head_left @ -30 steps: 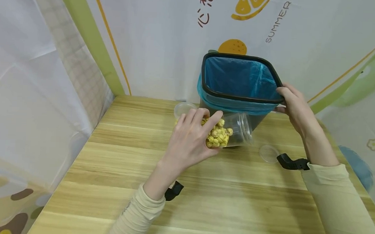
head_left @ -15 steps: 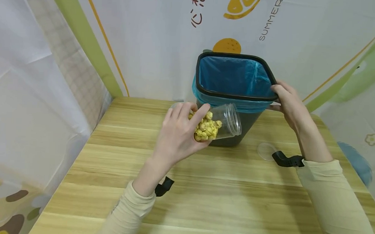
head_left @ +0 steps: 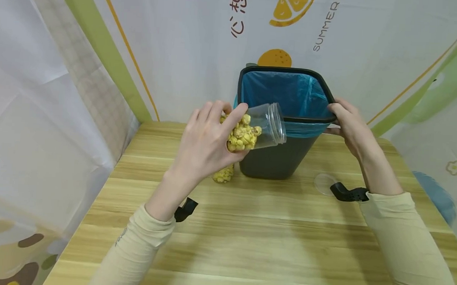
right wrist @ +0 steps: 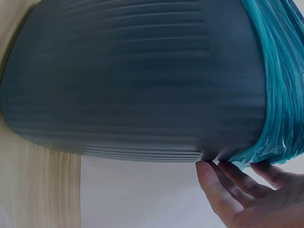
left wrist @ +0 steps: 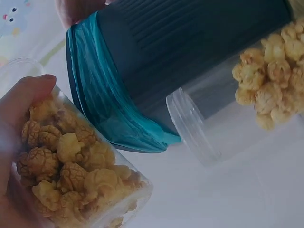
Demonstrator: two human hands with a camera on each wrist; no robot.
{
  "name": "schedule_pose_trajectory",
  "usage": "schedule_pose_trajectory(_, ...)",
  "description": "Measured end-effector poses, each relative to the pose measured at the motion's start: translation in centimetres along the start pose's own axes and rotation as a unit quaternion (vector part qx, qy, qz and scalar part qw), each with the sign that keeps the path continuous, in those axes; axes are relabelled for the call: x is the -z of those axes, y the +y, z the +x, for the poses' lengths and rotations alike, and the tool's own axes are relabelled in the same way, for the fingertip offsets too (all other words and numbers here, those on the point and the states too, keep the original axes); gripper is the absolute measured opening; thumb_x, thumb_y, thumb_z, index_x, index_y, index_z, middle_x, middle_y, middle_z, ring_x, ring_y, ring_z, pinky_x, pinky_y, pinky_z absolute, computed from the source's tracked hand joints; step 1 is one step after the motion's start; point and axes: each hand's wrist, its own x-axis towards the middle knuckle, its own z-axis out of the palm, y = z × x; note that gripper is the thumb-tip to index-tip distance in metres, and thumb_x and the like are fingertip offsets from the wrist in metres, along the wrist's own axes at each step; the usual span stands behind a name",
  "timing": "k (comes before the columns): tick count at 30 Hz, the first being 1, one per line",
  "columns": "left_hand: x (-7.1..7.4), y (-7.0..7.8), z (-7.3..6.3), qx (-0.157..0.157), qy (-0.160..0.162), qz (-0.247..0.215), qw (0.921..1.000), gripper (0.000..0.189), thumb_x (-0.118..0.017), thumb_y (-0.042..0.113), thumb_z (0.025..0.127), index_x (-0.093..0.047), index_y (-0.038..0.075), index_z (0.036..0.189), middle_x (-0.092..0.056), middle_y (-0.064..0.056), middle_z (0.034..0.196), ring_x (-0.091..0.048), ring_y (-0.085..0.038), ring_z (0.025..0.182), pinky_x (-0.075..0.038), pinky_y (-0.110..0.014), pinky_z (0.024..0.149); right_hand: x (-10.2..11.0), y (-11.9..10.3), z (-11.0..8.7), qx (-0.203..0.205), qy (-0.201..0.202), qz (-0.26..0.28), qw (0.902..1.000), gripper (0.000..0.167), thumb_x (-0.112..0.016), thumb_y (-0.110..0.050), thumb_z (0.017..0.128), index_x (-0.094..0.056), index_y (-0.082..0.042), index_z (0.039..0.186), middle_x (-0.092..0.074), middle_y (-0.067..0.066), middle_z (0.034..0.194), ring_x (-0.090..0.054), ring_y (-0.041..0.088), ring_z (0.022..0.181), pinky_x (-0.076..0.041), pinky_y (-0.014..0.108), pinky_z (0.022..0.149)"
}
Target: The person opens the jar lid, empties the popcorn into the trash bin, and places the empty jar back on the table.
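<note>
My left hand grips a clear plastic jar about half full of yellow popcorn. Tilted nearly on its side, the jar has its uncapped mouth pointing right, overlapping the bin's front rim in the head view. The dark trash bin stands tipped a little, lined with a blue bag folded over its rim. At the bin's right corner my right hand holds the rim, thumb on top; the right wrist view shows its fingertips against the wall just below the bag's edge.
Behind my left hand stands a second clear jar holding popcorn, mostly hidden in the head view. A round clear lid lies on the wooden table right of the bin. A printed curtain hangs along the table's back edge.
My left hand has raised the popcorn jar and moved it left, up to the bin's front rim. The second jar now shows below that hand. My right hand keeps its hold on the rim.
</note>
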Motion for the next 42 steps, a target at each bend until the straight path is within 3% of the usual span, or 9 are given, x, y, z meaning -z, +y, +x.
schedule_pose_trajectory(7, -0.3, -0.9, 1.2, -0.014, 0.014, 0.010, 0.9997, 0.084, -0.087, 0.048, 0.072, -0.049, 0.017, 0.140, -0.058, -0.012, 0.114, -0.052, -0.030, 0.096, -0.047, -0.042, 0.075, 0.0, 0.1, 0.0, 0.007, 0.002, 0.001, 1.0000, 0.054, -0.037, -0.039, 0.105, -0.040, -0.016, 0.154, -0.051, -0.007, 0.126, -0.060, 0.007, 0.107, -0.057, 0.017, 0.081)
schedule_pose_trajectory(20, 0.2, -3.5, 3.8, -0.023, -0.011, 0.015, 0.9996, 0.078, -0.085, 0.046, 0.076, -0.048, 0.016, 0.139, -0.057, -0.015, 0.115, -0.051, -0.033, 0.095, -0.043, -0.043, 0.073, -0.3, 0.3, 0.1, -0.002, -0.001, 0.013, 0.9999, 0.060, -0.036, -0.039, 0.104, -0.033, -0.018, 0.160, -0.047, -0.006, 0.135, -0.055, 0.011, 0.115, -0.056, 0.017, 0.083)
schedule_pose_trajectory(31, 0.4, -4.2, 6.7, -0.031, -0.034, 0.050, 0.9977, 0.072, -0.080, 0.047, 0.081, -0.048, 0.015, 0.138, -0.055, -0.014, 0.116, -0.049, -0.033, 0.098, -0.041, -0.043, 0.075, -0.2, 0.2, 0.1, -0.006, -0.003, 0.012, 0.9999, 0.060, -0.035, -0.040, 0.104, -0.033, -0.017, 0.160, -0.044, 0.002, 0.145, -0.052, 0.020, 0.126, -0.055, 0.017, 0.084)
schedule_pose_trajectory(42, 0.5, -5.2, 9.3, -0.082, -0.040, 0.082, 0.9924, 0.067, -0.081, 0.045, 0.080, -0.047, 0.013, 0.129, -0.054, -0.015, 0.109, -0.051, -0.034, 0.097, -0.043, -0.044, 0.074, -0.1, 0.0, 0.1, -0.017, -0.010, 0.010, 0.9998, 0.063, -0.033, -0.040, 0.104, -0.028, -0.019, 0.163, -0.033, 0.014, 0.161, -0.047, 0.027, 0.135, -0.054, 0.016, 0.084)
